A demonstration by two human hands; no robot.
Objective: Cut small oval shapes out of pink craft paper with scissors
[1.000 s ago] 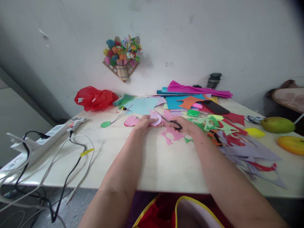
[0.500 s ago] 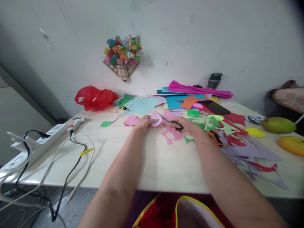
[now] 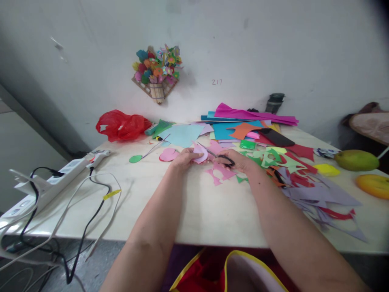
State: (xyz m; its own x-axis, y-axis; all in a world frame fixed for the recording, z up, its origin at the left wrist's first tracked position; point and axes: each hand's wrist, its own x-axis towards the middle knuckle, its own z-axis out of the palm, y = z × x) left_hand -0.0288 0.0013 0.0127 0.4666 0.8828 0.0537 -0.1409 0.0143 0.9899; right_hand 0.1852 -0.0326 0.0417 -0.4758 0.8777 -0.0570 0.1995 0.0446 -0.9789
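Note:
My left hand (image 3: 184,157) pinches a pink piece of paper (image 3: 200,154) with a rounded edge. In my right hand (image 3: 237,159) is a pair of scissors (image 3: 227,159) with black handles; its blades point up and left to the edge of the pink piece. Pink scraps with cut-out curves (image 3: 223,172) lie on the table below and behind the scissors. Just left of my left hand are pink rounded cut-outs (image 3: 168,154), with a bit of red under them. Farther left lies a green round piece (image 3: 135,158) beside a thin stick.
Coloured scraps (image 3: 316,190) spread along the right, near a green mango (image 3: 356,160) and a yellow one (image 3: 373,186). Sheets, a dark phone (image 3: 278,137) and a red plastic bag (image 3: 121,125) lie at the back. A power strip (image 3: 45,182) with cables occupies the left side.
Almost nothing differs. The pink piece and scissors have shifted only very slightly; both hands keep their hold.

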